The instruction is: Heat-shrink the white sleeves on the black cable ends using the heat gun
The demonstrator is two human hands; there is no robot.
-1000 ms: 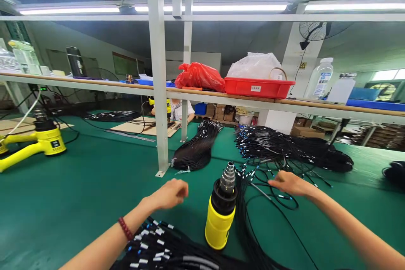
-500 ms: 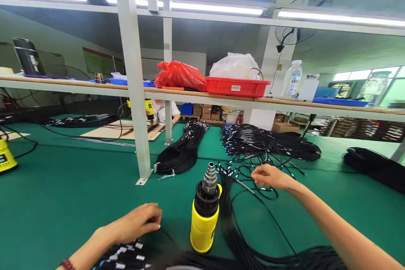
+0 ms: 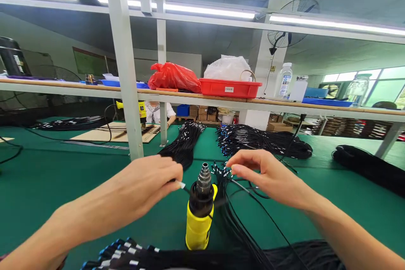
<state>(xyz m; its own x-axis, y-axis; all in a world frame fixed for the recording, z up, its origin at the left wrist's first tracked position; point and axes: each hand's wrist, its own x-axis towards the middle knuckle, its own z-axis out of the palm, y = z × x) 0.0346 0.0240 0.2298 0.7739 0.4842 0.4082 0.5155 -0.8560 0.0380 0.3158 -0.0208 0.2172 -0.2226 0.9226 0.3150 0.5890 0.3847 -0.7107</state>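
Observation:
My left hand [image 3: 152,183] is closed in a pinch on a black cable, whose white-marked end [image 3: 181,184] sticks out past the fingertips toward the nozzle. Upright in the middle stands a yellow heat gun [image 3: 198,225], its stepped metal nozzle [image 3: 204,177] pointing up. My right hand [image 3: 265,175] is to the right of the nozzle, thumb and fingers curved with a small gap between the tips. Its fingertips are beside a cluster of cable ends [image 3: 224,171]; whether they touch is hard to see. A cable bundle with white and blue ends [image 3: 123,255] lies at the front.
Further cable bundles [image 3: 262,139] lie at the back of the green table [image 3: 158,223]. A white shelf post [image 3: 122,71] rises left of centre. The shelf overhead carries a red tray [image 3: 230,88] and bottles. Across the table sits a person [image 3: 158,112] by another heat gun [image 3: 142,112].
My left hand has risen and moved right to the heat gun's nozzle, with a cable end now showing in it. My right hand has come left and closer to the nozzle. The view has shifted slightly.

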